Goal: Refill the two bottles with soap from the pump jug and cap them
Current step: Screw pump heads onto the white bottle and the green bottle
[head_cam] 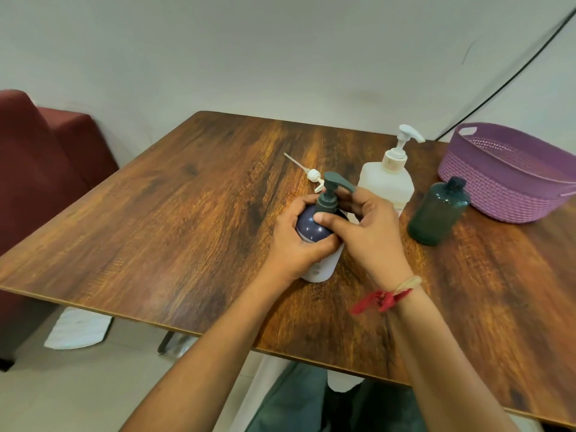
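While left hand [293, 243] wraps bottle [309, 228], right hand [372, 233] pinches pump [327, 199].

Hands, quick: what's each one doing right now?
Left hand: grips the purple bottle by its body.
Right hand: pinches the teal pump on that bottle.

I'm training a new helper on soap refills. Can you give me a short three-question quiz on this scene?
1. True or false: the dark green bottle has a pump fitted.
2. Which hand grips the purple-topped bottle by its body?
3. Fill in: a loose white pump lies on the ____.

Key:
1. False; its neck is open.
2. The left hand; the right hand pinches the green pump.
3. table.
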